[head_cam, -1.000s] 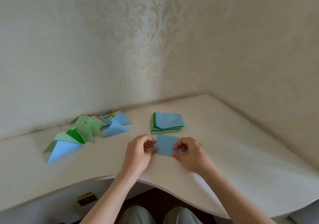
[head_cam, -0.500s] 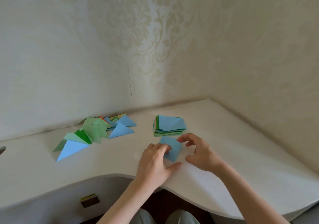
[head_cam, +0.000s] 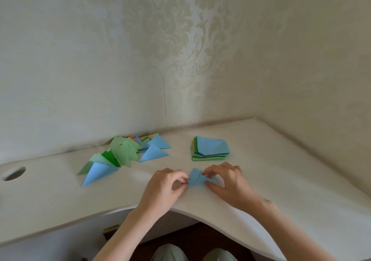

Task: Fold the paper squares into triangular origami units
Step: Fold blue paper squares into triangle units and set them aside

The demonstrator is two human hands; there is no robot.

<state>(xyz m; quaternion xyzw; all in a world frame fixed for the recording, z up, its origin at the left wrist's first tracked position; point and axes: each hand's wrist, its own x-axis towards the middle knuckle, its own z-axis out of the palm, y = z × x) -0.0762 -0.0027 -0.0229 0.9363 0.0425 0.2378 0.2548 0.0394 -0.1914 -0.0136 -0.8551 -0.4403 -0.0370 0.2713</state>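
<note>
1. Blue paper, a small square (head_cam: 197,178) partly folded, lay on the pale bench (head_cam: 281,180) near its curved front edge, between the person's two hands.
2. At the paper's left edge the left hand (head_cam: 164,188) had its fingers curled and its grip closed, thumb and fingertips pinching that edge.
3. At the other side the right hand (head_cam: 228,182) arched over the paper's right part, with one fingertip pressed on the upper edge and the thumb lying along the lower right edge; its grip was partly closed, nipping the paper between them.
4. A raised crease ran through the middle of the blue paper, so its two halves sat at slightly different angles.
5. Just behind the hands sat a stack of unfolded squares (head_cam: 209,149), blue on top with green and orange edges showing beneath; it was apart from the paper being worked.
6. To the left lay a spread of finished triangular units (head_cam: 124,154) in light green, dark green and blue, overlapping one another, with a sliver of orange and yellow at the back close to the wall.
7. One larger blue triangle (head_cam: 96,172) lay at the near-left end of that spread.
8. A round hole (head_cam: 14,173) was cut in the bench at the far left.
9. Patterned cream wallpaper (head_cam: 180,49) covered both walls that met in the corner behind the bench.
</note>
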